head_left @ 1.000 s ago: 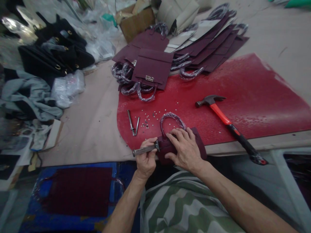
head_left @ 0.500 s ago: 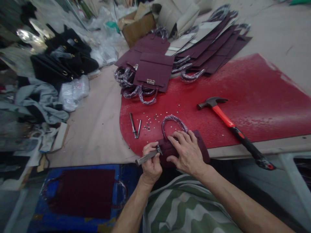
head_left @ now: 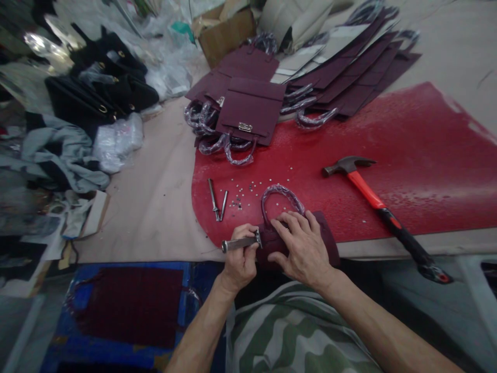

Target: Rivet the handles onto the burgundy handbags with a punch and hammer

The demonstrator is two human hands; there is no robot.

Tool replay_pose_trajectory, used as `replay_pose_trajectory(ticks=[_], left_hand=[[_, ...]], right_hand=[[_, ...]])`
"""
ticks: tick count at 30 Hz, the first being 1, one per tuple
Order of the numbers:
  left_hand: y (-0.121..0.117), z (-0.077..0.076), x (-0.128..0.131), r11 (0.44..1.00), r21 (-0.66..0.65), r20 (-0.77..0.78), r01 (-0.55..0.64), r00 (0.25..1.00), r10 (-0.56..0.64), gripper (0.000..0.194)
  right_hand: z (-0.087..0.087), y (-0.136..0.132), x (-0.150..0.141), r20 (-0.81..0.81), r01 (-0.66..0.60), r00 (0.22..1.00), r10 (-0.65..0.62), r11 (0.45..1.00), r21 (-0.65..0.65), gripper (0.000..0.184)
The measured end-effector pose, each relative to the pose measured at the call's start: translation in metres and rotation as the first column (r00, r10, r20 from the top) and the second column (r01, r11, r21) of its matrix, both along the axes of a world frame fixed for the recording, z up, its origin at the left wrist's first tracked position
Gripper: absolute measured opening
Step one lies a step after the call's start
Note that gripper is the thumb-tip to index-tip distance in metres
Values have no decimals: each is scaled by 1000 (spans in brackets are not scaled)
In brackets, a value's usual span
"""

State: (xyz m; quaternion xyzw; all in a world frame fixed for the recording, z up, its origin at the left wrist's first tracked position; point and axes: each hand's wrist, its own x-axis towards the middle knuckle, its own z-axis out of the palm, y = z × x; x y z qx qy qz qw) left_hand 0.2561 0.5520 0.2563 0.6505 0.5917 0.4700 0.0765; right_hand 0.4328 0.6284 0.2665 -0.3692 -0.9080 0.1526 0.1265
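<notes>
My left hand (head_left: 241, 261) is closed around a metal punch (head_left: 239, 244). The punch lies nearly level, its wider toothed-looking head pointing right, beside the left end of a burgundy bag piece (head_left: 328, 235). Whether the head touches the leather I cannot tell. Across the top of that piece my right hand (head_left: 303, 248) rests with fingers spread, covering its middle. A plastic-wrapped handle (head_left: 282, 190) arches from the piece onto the red mat (head_left: 392, 171). Past my left hand, two thin metal rods (head_left: 213, 199) and several tiny metal bits (head_left: 240, 196) lie on the mat.
A claw hammer (head_left: 367, 189) lies at the right, its grip overhanging the table edge. Burgundy bag panels (head_left: 252, 106) are stacked at the back, near a cardboard box (head_left: 225, 39). Black bags (head_left: 103, 88) sit at the left. Another burgundy piece (head_left: 134, 305) lies on a blue surface below.
The camera view has shifted slightly, so the hammer and panels appear farther right. Both hands keep nearly the same places at the bag piece; the punch is still in my left hand.
</notes>
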Motion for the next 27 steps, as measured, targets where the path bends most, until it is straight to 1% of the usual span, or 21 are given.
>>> replay_pose_trajectory(ticks=[4, 7, 12, 15, 17, 18, 20, 21, 22, 23, 24, 25, 27], left_hand=[[4, 3, 1, 1000, -12, -30, 16, 999, -16, 11], [5, 5, 3, 999, -50, -27, 10, 1000, -12, 12], [5, 4, 7, 995, -97, -20, 31, 999, -33, 19], [5, 2, 8, 997, -80, -37, 10, 999, -13, 20], [5, 1, 8, 998, -65, -41, 1, 999, -3, 19], [4, 0, 9, 998, -65, -41, -4, 999, 1, 20], [4, -1, 10, 996, -84, -40, -13, 999, 9, 22], [4, -1, 10, 995, -93, -39, -18, 999, 14, 23], [4, -1, 11, 995, -98, -36, -22, 999, 19, 24], [4, -1, 12, 995, -97, -32, -25, 999, 22, 24], [5, -1, 13, 995, -92, -27, -25, 999, 23, 24], [5, -1, 13, 996, -85, -22, -26, 999, 24, 24], [6, -1, 14, 997, -73, -21, -25, 1000, 23, 24]], right_hand=[[0, 0, 0, -6, 2, 1000, -2, 1000, -1, 70], [0, 1, 1, -4, 7, 1000, -7, 1000, 2, 70], [1, -1, -1, -22, 8, 1000, -8, 1000, -2, 69], [7, 0, 2, -94, -17, 995, 13, 999, -35, 62], [14, 6, 14, -216, -25, 976, 18, 999, -27, 54], [19, 11, 23, -276, 2, 961, -1, 1000, 4, 50], [26, 26, 50, -329, 150, 938, -109, 983, 103, 43], [28, 35, 66, -309, 248, 932, -189, 955, 164, 41], [30, 45, 81, -252, 346, 923, -291, 915, 208, 41], [30, 54, 96, -144, 384, 922, -359, 891, 241, 43], [29, 62, 109, -28, 403, 912, -410, 879, 253, 44], [29, 69, 119, 83, 418, 890, -448, 876, 242, 43], [27, 79, 131, 231, 474, 840, -491, 871, 131, 36]])
